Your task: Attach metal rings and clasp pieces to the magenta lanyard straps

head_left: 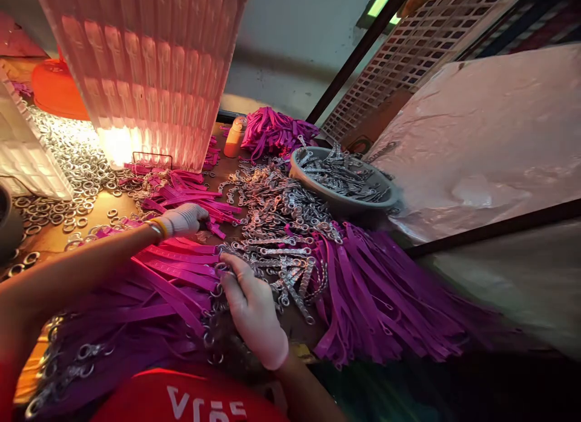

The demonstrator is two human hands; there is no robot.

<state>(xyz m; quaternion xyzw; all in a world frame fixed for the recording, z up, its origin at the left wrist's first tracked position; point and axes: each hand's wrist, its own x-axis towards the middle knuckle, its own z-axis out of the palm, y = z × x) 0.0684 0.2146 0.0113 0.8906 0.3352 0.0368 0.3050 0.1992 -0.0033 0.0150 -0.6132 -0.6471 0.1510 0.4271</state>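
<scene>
Both my hands wear white gloves. My left hand (pixel 182 219) reaches forward over a heap of loose purple straps (pixel 190 195), fingers curled down onto them; whether it grips one I cannot tell. My right hand (pixel 252 307) rests lower, fingertips pinching a metal ring (pixel 221 267) at the end of a purple strap (pixel 181 267) lying across the stack before me. A pile of metal clasps (pixel 276 228) spreads just beyond my right hand.
A grey bowl (pixel 385 199) of metal clasps sits at the right. Loose metal rings (pixel 68 168) cover the left of the table. A lit translucent stack (pixel 149 71) stands at the back, with an orange bottle (pixel 234 137), more purple straps (pixel 276 131), and finished straps (pixel 385 289) fanned rightward.
</scene>
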